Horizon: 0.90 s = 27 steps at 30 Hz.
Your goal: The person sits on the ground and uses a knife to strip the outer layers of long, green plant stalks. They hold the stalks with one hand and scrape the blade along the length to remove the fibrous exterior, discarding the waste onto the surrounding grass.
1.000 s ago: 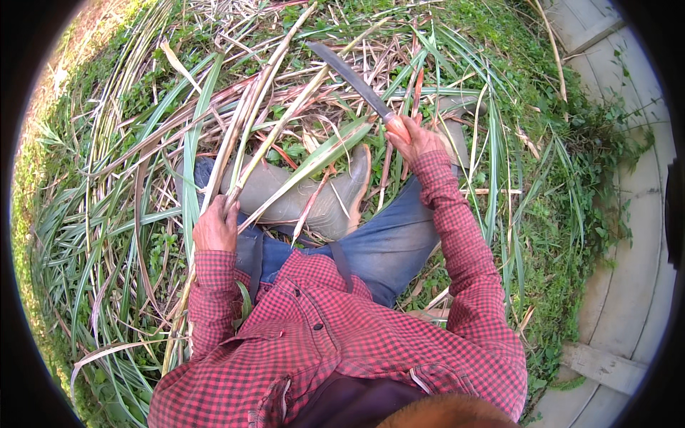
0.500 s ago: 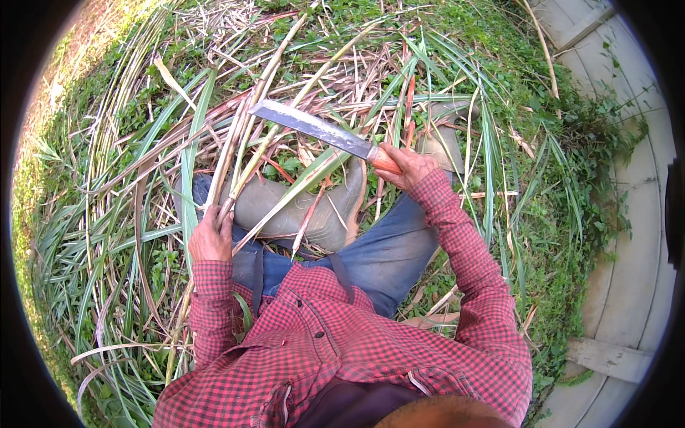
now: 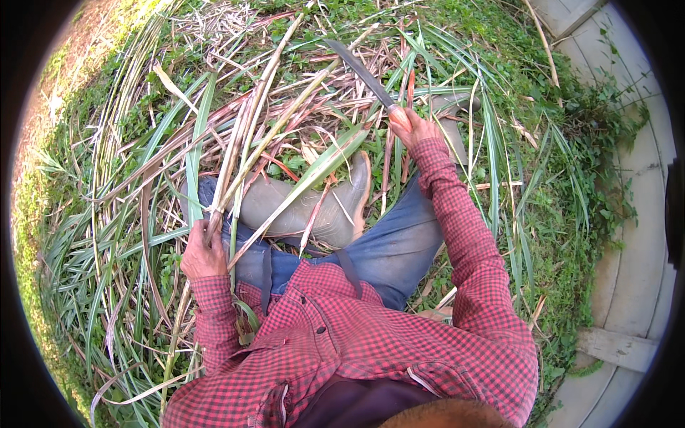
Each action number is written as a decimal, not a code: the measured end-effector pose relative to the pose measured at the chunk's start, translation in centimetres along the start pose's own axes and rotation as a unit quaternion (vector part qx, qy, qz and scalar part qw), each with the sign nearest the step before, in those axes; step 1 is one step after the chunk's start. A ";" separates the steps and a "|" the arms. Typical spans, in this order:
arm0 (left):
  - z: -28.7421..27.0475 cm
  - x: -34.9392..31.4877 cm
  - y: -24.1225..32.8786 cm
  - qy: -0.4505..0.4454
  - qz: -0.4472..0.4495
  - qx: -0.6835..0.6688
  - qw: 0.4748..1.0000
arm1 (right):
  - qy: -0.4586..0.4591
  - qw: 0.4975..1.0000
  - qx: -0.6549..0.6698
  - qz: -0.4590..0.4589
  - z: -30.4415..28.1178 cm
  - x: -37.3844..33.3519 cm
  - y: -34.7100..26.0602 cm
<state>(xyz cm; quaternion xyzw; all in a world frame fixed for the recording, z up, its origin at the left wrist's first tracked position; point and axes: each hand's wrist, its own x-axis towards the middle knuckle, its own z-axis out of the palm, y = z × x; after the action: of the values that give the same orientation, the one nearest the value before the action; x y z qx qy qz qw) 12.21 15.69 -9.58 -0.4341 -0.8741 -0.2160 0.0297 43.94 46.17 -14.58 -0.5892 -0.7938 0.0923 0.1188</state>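
My right hand [image 3: 415, 130] grips the orange-brown handle of a machete [image 3: 365, 77]. Its long dark blade points up and to the left, above the litter of stalks. At the left, my left hand [image 3: 203, 251] is closed round the lower end of a long dry cane stalk [image 3: 242, 132], which slants up and away past my knee. A thinner, yellow-green stalk [image 3: 303, 96] crosses close to it. Under the stalks lies a grey-green rubber boot [image 3: 303, 207] on my bent leg. The fingertips of my left hand are partly hidden by the stalk.
Cut stalks and long green leaves [image 3: 100, 235] lie in a heap along the left. Red-brown stalk pieces [image 3: 342, 93] cover the ground ahead. The second boot [image 3: 451, 128] is beside my right hand. A pale wall of panels [image 3: 628, 235] curves along the right, edged by weeds [image 3: 571, 185].
The machete has swung up and away, its blade turning from flat to edge-on. My right hand has risen slightly, and my left hand has shifted a little down and left, still holding the stalk.
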 end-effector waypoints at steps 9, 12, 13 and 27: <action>-1.1 -1.1 -2.3 -0.063 -0.054 0.038 0.996 | -0.081 0.996 0.010 -0.047 -0.9 1.9 0.4; -1.8 -1.7 -4.2 -0.088 -0.052 0.011 0.995 | -0.029 0.998 0.028 0.056 0.7 4.7 1.4; -2.3 -1.9 -5.0 -0.106 -0.047 -0.003 0.993 | -0.066 0.996 0.034 0.044 0.9 3.7 2.3; 0.6 6.6 -1.3 -0.095 -0.056 -0.086 0.990 | -0.009 0.729 0.638 0.248 3.9 3.9 5.6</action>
<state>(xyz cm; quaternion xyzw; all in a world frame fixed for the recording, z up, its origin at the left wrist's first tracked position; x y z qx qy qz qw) 7.20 20.22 -8.99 -0.4038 -0.8741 -0.2494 -0.1033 46.79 51.48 -19.55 -0.5493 -0.3746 0.6090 0.4326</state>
